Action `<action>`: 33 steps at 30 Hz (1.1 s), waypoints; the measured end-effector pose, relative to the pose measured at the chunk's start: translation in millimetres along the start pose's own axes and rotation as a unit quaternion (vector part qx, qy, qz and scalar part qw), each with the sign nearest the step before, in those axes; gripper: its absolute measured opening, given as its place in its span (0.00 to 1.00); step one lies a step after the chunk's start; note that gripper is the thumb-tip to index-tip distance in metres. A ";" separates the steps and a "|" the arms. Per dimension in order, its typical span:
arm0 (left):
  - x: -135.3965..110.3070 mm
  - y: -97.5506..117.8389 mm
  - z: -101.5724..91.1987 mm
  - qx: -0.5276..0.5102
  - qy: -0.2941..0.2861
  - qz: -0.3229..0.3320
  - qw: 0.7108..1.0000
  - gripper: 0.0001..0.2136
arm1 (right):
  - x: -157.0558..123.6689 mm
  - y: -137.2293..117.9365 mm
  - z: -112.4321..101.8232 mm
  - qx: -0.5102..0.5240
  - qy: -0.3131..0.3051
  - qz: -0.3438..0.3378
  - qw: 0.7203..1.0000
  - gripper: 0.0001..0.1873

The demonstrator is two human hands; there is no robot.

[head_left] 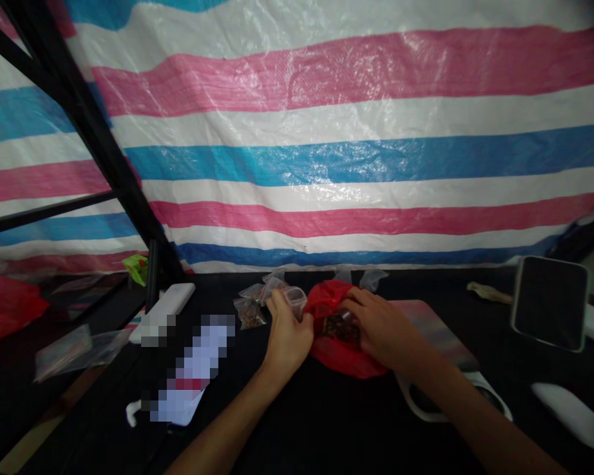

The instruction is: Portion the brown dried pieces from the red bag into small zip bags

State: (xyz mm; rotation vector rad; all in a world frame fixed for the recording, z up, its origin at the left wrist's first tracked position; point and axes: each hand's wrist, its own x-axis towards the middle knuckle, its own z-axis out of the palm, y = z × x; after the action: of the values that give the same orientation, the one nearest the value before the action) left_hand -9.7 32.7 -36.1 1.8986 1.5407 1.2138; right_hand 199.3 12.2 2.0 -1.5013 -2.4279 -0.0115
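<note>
Left hand (288, 333) clenched on clear container (295, 300). Right hand (383, 322) grasping red bag (332, 353) around dark pieces (340, 328). Small zip bags (251, 310) just left.

Room for passage is left on the black tabletop (297, 422) nearest the body, between the pixelated object (193, 369) and the curved white item (450, 402). Forward reach past the left hand (287, 333) is blocked by small zip bags (250, 310) and a clear plastic container (294, 300). The right hand (381, 323) is backed by the red plastic bag (339, 349). The far side is closed off by the striped tarp (327, 152), the left by a black metal frame (94, 138).
</note>
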 end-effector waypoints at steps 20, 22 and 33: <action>6.0 -3.8 3.9 -0.198 -0.046 -0.052 0.978 0.16 | -0.7 -12.9 -3.3 0.018 -0.042 0.011 0.999 0.17; 5.9 -6.6 6.2 -0.195 -0.060 -0.054 0.977 0.15 | 0.0 -14.2 -2.5 0.022 -0.048 0.021 0.998 0.15; 6.4 8.4 3.2 -0.305 -0.085 -0.113 0.942 0.13 | 0.9 -21.0 -3.4 0.010 -0.048 0.049 0.998 0.08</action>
State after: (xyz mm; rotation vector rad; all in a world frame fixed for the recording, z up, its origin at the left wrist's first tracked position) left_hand -2.2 36.7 -29.1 1.3405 1.0839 1.2049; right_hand 181.3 2.8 8.5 -1.6449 -2.4179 0.1077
